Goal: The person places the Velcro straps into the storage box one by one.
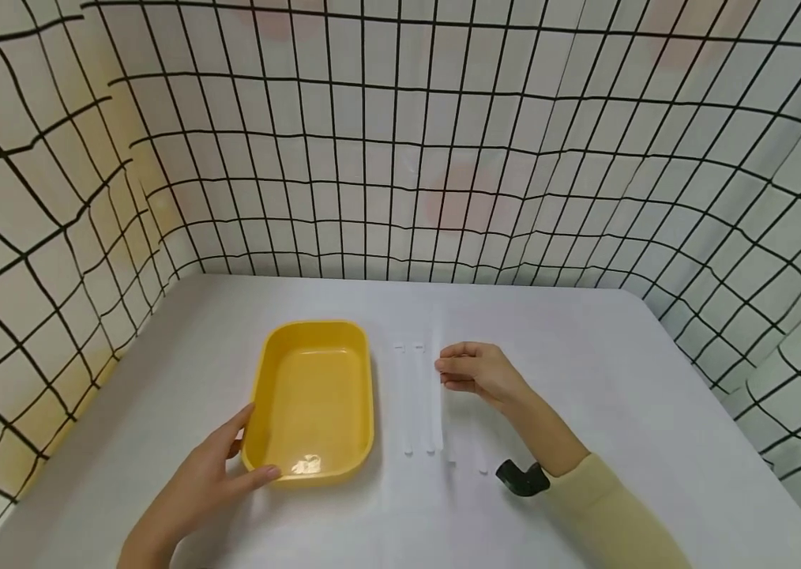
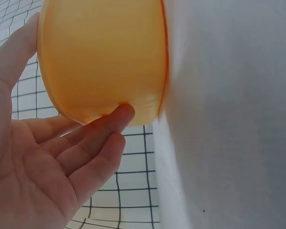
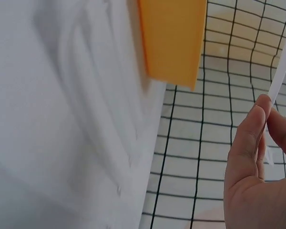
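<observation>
My left hand (image 1: 204, 482) holds a yellow rectangular plastic tray (image 1: 308, 403) at its near left corner. In the left wrist view the thumb is at the tray's rim and the fingertips (image 2: 121, 117) touch its outer wall. To the right of the tray, my right hand (image 1: 482, 371) pinches a thin white strip (image 3: 282, 71) between thumb and fingers, raised off the table in the right wrist view. Beside it several similar white strips (image 1: 406, 403) lie side by side on the white surface, hard to make out against it.
A white-covered table (image 1: 585, 356) carries everything. White cloth walls with a black grid (image 1: 400, 158) stand at the back and both sides. A black curved piece (image 1: 523, 478) sits at my right wrist, by the pale yellow sleeve (image 1: 607, 514).
</observation>
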Tool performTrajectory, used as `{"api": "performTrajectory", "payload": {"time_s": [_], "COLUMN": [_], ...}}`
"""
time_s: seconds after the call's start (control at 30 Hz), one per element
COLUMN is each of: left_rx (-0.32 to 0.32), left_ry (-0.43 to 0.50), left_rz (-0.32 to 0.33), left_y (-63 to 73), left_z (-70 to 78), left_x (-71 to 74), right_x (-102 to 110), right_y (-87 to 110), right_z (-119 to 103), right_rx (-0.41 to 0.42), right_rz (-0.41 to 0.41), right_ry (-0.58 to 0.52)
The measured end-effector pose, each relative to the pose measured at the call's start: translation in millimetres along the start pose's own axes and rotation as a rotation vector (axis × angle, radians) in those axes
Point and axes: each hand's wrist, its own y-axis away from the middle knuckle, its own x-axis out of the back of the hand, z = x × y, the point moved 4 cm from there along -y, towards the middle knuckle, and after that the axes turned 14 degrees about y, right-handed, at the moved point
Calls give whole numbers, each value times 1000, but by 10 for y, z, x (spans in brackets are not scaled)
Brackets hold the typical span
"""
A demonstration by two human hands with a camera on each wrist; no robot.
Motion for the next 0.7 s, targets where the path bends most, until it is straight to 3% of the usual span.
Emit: {"api": "performTrajectory", "payload": {"time_s": [0.17,0.7], "left_rx": [28,20], "left_ry": [17,63], "left_rz": [5,35], "left_y": [-12,-1], "left_z": [-35,-60], "left_x": [10,12], "right_x": [-254,-892], "right_y": [-117,-418], "right_z": [-98,-258], "right_rx": [11,17], "right_rz": [-36,-98], "right_ry": [-37,-94]}}
